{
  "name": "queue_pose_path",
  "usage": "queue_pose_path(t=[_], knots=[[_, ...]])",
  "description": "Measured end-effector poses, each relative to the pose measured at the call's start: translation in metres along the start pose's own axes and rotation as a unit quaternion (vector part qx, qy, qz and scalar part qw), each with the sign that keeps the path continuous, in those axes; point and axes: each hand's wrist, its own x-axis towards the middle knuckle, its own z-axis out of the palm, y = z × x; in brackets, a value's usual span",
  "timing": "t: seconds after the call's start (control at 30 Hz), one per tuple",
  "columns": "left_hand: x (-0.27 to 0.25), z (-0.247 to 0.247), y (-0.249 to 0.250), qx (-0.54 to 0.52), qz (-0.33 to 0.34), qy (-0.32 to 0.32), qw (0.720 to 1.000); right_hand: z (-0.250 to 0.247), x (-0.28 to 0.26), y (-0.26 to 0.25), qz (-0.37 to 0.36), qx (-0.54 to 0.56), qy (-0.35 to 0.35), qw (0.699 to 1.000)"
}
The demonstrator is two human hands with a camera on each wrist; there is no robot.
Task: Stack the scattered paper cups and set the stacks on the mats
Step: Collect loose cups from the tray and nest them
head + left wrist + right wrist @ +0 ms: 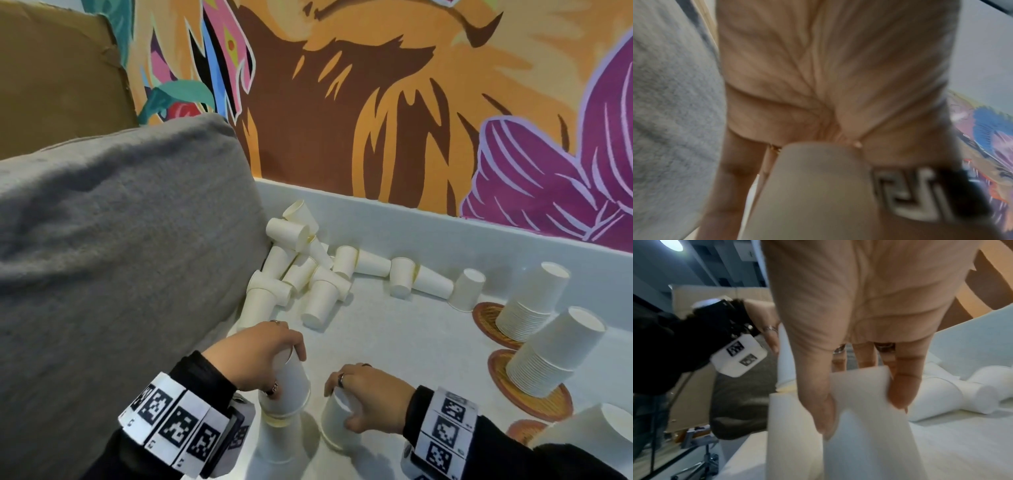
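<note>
My left hand (267, 356) grips an upside-down white paper cup (291, 387) from above, its rim over the top of a short cup stack (279, 442) on the white table. In the left wrist view the cup (813, 194) fills the palm. My right hand (370, 397) holds a second inverted cup (334, 425) by its sides, just right of the stack; thumb and fingers pinch this cup (863, 402) in the right wrist view. Scattered cups (308, 267) lie in a heap at the back left. Two tall stacks (534, 301) (555, 353) lean on round woven mats (486, 322) (534, 401).
A grey cushion (120, 257) borders the table on the left, right beside the heap. A raised white ledge (445, 226) and a painted wall close the back. Another stack (589, 428) and mat (520, 430) sit at the near right corner. Bare tabletop (411, 335) lies between hands and mats.
</note>
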Motion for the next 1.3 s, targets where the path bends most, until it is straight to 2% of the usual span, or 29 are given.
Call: queue_pose_path(t=[0.23, 0.6, 0.87, 1.1, 1.3], knots=[[0.003, 0.0, 0.002, 0.01, 0.006, -0.01, 1.0, -0.003, 0.025, 0.02, 0.059, 0.026, 0.058, 0.996], [-0.007, 0.023, -0.004, 0.013, -0.017, -0.027, 0.999, -0.002, 0.038, 0.03, 0.061, 0.049, 0.07, 0.995], [0.015, 0.081, -0.027, -0.099, -0.072, -0.023, 0.992, 0.005, 0.035, 0.041, 0.058, 0.093, 0.096, 0.989], [0.036, 0.108, -0.039, -0.283, -0.105, 0.109, 0.947, 0.004, 0.03, 0.07, 0.095, 0.146, 0.144, 0.974], [0.062, 0.125, -0.04, -0.381, -0.144, 0.134, 0.903, 0.0, 0.029, 0.102, 0.107, 0.196, 0.173, 0.959]])
